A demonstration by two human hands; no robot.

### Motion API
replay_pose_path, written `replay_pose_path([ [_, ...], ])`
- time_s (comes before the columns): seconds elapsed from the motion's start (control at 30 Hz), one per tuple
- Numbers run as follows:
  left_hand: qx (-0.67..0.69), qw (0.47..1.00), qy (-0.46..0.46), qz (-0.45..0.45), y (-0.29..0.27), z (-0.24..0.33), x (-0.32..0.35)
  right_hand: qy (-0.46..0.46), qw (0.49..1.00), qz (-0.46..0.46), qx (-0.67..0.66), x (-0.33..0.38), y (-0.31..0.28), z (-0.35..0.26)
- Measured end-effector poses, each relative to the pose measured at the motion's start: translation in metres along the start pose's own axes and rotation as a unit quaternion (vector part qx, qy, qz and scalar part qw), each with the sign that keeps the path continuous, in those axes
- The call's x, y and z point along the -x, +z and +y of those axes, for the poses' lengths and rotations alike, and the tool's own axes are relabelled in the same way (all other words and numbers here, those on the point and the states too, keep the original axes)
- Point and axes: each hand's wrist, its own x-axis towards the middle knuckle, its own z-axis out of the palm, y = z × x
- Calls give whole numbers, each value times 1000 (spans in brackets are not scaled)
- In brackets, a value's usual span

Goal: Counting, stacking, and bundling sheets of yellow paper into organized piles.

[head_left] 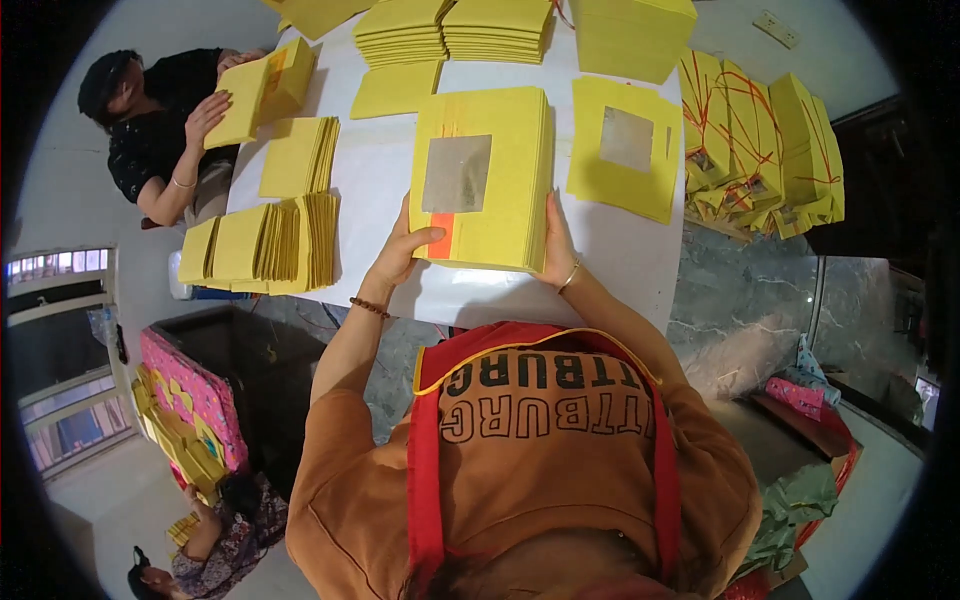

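Between my two hands stands a thick stack of yellow paper (500,190), with a grey foil-like square and a red-orange strip on its top sheet. My left hand (402,245) grips its near left edge, thumb lying over the strip. My right hand (558,245) presses against the right side, fingers partly hidden behind it. The stack is over the white-covered table (385,190); whether it rests on it I cannot tell. To its right lie loose yellow sheets (590,185), the top one with a similar grey square.
Folded yellow bundles (265,245) line the table's left side, and taller yellow piles (450,35) the far side. Yellow bundles with red cords (760,150) stand right of the table. One person (165,130) handles yellow paper at the left; another (225,535) sits lower left.
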Motion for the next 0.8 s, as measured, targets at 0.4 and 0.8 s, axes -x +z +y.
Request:
replay_pose_path([
  [0.4,-103,994,12,-22,10,8,0,-72,940,138,305,33,29,-11],
  [0.8,159,986,-20,39,10,-32,-24,-102,937,148,299,30,33,-9],
])
